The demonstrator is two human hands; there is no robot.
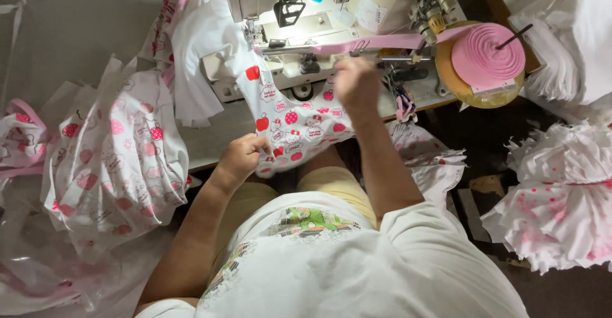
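A white fabric piece printed with red strawberries [294, 126] hangs from the sewing machine [299, 18] down toward my lap. My left hand [242, 157] grips its lower left edge near the table's front. My right hand [357, 83] is blurred and pinches the fabric's upper right edge, just below the machine's arm. A pink binding tape [376, 42] runs from a pink tape roll [489, 55] on the right across to the needle area.
A pile of finished strawberry-print pieces [115, 158] lies at the left on the table [217, 140]. More white and pink fabric stacks [561, 203] sit at the right. White cloth [197, 50] drapes behind the machine.
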